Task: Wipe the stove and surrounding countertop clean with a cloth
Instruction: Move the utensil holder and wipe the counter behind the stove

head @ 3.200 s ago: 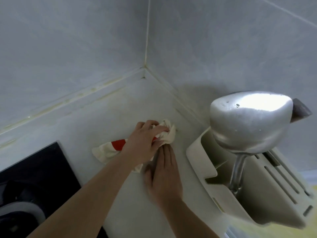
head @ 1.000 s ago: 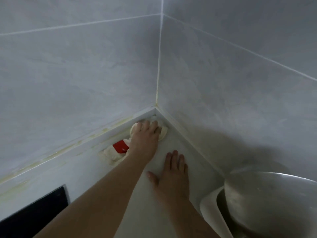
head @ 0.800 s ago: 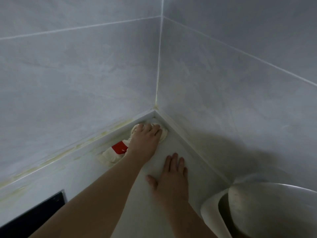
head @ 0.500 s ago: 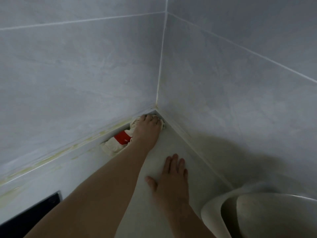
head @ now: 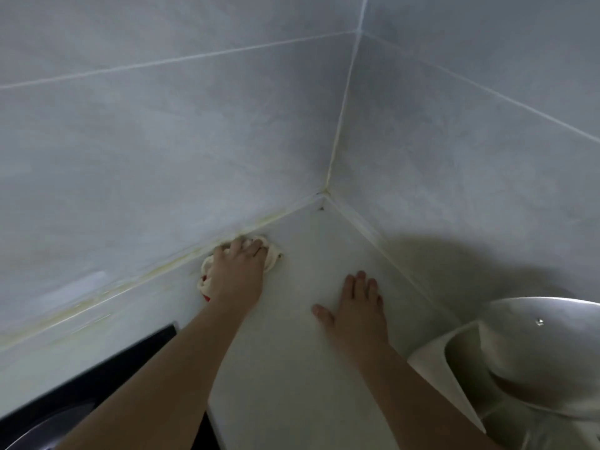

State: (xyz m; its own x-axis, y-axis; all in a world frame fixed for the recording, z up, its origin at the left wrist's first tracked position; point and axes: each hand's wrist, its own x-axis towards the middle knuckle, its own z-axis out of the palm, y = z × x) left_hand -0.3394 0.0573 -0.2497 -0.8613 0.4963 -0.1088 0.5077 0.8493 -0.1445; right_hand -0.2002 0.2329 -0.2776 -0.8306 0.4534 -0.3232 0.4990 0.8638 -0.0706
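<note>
Hands, two, both mine, both down on the desk near the wall corner.

Left hand (head: 235, 274): pressed on top of the cloth (head: 207, 280), fingers bent over its far edge and gripping the bunched fabric against the foot of the back wall (head: 162, 157). Cloth: white with a red patch, balled up, mostly hidden under my palm; only its rim shows at the left and at the fingertips.

Right hand (head: 355, 310): flat on the bare desk (head: 292, 368), fingers straight and close together, thumb spread out to the side. Holds nothing; by my reading it braces me as I lean in. Well apart from the left hand.

Stove (head: 97, 378): black glass, lower left, partly under my left forearm. Not touched by the cloth now.

Other items: yellowish grime line (head: 130, 280) along the joint between desk and back wall; a small dark speck at the very corner; metal bowl (head: 535, 352) in a pale rack (head: 431, 365) at lower right.

Step in hand, as I judge it: scrubbing the wall joint. To do it well I should keep firm downward and wall-ward pressure, push a folded edge of cloth right into the seam, work in short strokes along the stained line toward the stove, and refold to a clean face when it soils.
</note>
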